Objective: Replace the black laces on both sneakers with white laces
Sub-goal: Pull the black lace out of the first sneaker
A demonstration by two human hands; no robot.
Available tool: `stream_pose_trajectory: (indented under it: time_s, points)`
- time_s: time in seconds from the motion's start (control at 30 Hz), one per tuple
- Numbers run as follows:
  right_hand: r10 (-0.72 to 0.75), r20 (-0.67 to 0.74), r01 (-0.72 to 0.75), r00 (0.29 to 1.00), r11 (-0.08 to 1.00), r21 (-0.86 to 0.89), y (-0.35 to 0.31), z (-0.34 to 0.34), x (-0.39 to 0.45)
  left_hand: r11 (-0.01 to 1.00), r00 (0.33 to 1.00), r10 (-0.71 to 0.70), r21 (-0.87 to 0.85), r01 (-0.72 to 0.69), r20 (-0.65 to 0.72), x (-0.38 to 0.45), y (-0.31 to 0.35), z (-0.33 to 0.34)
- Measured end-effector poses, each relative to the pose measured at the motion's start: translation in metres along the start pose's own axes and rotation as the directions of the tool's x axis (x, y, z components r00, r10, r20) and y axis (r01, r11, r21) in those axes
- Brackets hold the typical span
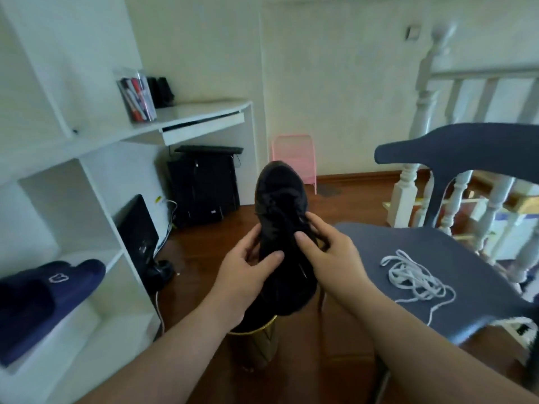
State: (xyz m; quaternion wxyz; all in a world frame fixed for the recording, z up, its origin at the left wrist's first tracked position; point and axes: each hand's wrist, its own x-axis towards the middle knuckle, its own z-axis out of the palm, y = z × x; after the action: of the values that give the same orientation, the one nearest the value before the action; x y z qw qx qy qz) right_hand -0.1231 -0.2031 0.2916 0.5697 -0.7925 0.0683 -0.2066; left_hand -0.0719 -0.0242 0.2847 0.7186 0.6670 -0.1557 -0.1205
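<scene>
Both hands hold one black sneaker [281, 228] up in the air at the middle of the view, toe pointing to 12 o'clock and away from the person, so that the laced throat faces the camera and the eyelets can be reached from both sides. The left hand [248, 275] wraps the shoe's flank from 8 o'clock, thumb laid over the upper near the tongue; I judge that it serves mostly to steady the shoe. The right hand [329, 252] comes in from 4 o'clock with its fingers curled at the lacing, thumb on top; it seems to be pinching the black lace [284, 208] near the top eyelets, though dark on dark I cannot tell exactly which strand it has. A loose end of that lace hangs below the shoe towards 6 o'clock.

The white laces [414, 277] lie in a loose tangle on the seat of the blue-grey chair [455, 252] at 3 o'clock, well apart from the shoe yet within the right hand's reach, likely parked there until the black lace is out. Below the sneaker, at 6 o'clock, stands a gold-rimmed bin [262, 342]. A second sneaker is not clearly in view. The job looks to be in its early, unlacing stage.
</scene>
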Motion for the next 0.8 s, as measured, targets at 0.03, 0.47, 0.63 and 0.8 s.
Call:
stream_pose_trajectory:
  time_s: [0.03, 0.47, 0.63, 0.8]
  points:
    - [-0.011, -0.027, 0.012, 1.0, 1.0, 0.019, -0.001, 0.006, 0.006, 1.0, 1.0, 0.01, -0.01, -0.01, 0.002, 0.003, -0.002, -0.001]
    - [0.068, 0.129, -0.091, 0.989, 0.98, 0.179, 0.029, 0.054, 0.014, 0.995, 0.993, 0.006, 0.102, 0.006, -0.116, 0.019, -0.03, -0.036]
    - [0.068, 0.108, -0.086, 0.992, 0.982, 0.17, 0.026, 0.042, 0.009, 0.983, 0.99, 0.045, 0.185, -0.019, -0.137, 0.019, -0.022, -0.025]
    - [0.046, 0.108, -0.031, 0.993, 0.99, -0.136, 0.022, 0.021, 0.001, 0.898, 0.97, 0.219, 0.41, -0.157, -0.108, 0.012, -0.018, -0.008]
